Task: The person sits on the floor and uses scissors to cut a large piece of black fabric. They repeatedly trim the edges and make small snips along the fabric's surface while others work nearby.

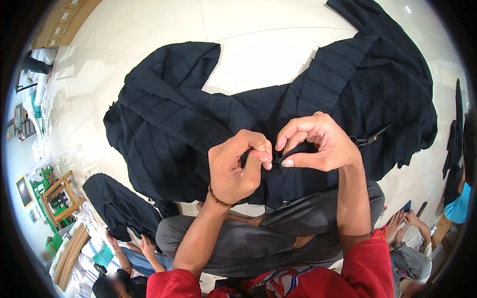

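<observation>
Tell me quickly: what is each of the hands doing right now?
Left hand: closed, pinching the dark garment.
Right hand: closed, pinching the same dark garment beside it.

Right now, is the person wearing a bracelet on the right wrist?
No, the brown beaded bracelet sits on the wrist of the left hand, while the wrist below the right hand is bare.

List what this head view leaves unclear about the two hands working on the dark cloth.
- Head view: what the left hand and right hand pinch is hidden by fingertips, too small to tell.
- The black garment is cut off at the top edge.
- The scissors blend into the cloth.
</observation>
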Motion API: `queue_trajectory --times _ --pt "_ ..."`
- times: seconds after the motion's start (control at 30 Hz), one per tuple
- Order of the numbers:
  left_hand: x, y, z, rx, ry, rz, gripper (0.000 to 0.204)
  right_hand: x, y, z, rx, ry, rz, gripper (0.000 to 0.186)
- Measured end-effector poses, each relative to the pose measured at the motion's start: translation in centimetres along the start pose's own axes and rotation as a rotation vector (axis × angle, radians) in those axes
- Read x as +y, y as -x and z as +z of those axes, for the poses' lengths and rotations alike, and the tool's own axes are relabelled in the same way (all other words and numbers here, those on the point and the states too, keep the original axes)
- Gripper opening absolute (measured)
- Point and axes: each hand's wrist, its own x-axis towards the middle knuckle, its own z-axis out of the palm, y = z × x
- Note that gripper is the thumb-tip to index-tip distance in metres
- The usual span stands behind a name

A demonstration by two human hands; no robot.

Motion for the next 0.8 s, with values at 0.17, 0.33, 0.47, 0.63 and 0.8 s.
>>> queue_trajectory --times 0.17,0.33,0.47,0.63,0.8 --pt "0.4 -0.6 -1.4 0.076 0.136 0.034 0.009 -0.5 -0.2 -0.1 -0.049 0.136 -0.027 0.021" --pt "1.4 -1.5 -4.0 0.151 0.233 0.145 0.008 0.2 -0.1 -0.4 -0.069 0.192 -0.076 0.021" --pt "2.9 -1.9 -7.0 0.219 0.291 0.238 0.008 -0.5 -0.2 -0.3 -0.110 0.357 -0.009 0.018" --pt "5.8 -2.0 -10.6 0.200 0.252 0.412 0.010 -1.9 0.1 0.0 -0.085 0.434 0.034 0.013" --pt "8.5 -0.8 -7.2 0.194 0.223 0.353 0.010 -1.9 -0.5 2.5 0.054 0.421 -0.291 0.007"
